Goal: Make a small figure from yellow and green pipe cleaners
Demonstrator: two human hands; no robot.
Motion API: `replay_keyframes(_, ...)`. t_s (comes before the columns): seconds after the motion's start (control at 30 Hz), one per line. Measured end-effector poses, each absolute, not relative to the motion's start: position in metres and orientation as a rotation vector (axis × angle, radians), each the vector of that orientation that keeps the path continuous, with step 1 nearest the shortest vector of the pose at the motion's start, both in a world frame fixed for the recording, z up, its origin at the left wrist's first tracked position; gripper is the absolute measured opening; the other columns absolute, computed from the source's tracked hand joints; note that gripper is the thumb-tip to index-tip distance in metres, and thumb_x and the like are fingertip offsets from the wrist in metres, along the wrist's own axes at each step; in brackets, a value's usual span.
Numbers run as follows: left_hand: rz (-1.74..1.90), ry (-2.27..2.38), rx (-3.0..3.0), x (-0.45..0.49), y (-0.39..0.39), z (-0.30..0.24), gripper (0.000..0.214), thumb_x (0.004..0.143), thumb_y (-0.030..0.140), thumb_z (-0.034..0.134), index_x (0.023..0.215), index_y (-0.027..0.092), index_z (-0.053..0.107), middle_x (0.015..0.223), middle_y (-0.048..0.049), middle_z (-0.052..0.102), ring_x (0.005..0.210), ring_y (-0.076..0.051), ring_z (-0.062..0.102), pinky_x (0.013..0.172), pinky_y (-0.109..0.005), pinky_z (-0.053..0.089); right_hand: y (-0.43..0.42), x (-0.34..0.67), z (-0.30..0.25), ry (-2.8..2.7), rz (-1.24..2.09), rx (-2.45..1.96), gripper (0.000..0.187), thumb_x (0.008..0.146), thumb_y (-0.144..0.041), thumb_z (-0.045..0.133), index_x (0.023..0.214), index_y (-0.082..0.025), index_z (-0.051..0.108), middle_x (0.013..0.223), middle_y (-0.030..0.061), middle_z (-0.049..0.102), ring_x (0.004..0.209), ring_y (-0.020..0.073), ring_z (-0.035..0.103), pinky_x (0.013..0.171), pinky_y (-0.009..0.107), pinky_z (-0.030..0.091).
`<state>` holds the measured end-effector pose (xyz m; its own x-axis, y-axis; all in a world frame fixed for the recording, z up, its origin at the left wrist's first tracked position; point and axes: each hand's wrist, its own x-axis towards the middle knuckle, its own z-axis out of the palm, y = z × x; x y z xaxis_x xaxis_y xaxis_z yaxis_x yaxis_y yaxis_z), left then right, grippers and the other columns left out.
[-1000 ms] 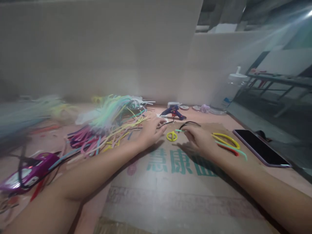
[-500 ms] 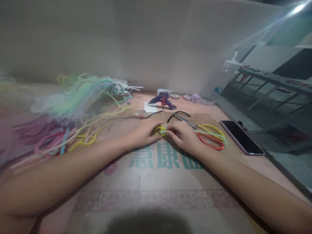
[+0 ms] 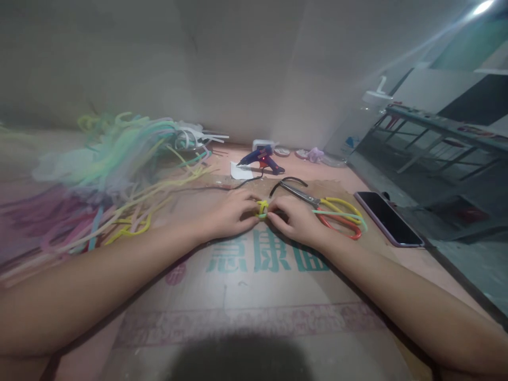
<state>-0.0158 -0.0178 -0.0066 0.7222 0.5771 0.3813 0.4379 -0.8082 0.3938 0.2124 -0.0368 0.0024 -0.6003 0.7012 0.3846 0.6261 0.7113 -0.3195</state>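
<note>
My left hand (image 3: 232, 214) and my right hand (image 3: 296, 222) meet at the middle of a cardboard sheet (image 3: 254, 296) with green printed characters. Both pinch a small yellow ring piece (image 3: 262, 207) made of bent plastic strip, held just above the cardboard between the fingertips. Fingers of both hands are curled tight around it. A thin pale green strip seems to lie against the ring, though it is too small to be sure.
Scissors (image 3: 301, 194) lie beside yellow, green and red loops (image 3: 341, 214) right of my hands. A dark phone (image 3: 387, 218) lies farther right. A blue glue gun (image 3: 260, 159) stands at the back. A heap of coloured strips (image 3: 115, 169) covers the left.
My left hand came right from the strip heap and my right hand brought a green strip in. Both hands now pinch the yellow ring, which lay free on the cardboard before.
</note>
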Motion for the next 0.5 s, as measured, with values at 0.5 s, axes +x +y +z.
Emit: replay_keyframes(0.5,0.822,0.764,2.321,-0.021,-0.002,-0.009,0.018,0.094,0.031,0.049,0.094,0.018,0.061,0.111,-0.0096,0.064,0.108,-0.024,0.059,0.099,-0.039,0.046,-0.030,0.222,-0.002,-2.083,0.323,-1.274,0.016,0.097,-0.033,0.047,0.093,-0.022,0.057,0.083,0.0029,0.067,0.074,0.0184,0.061,0.070,0.028,0.043)
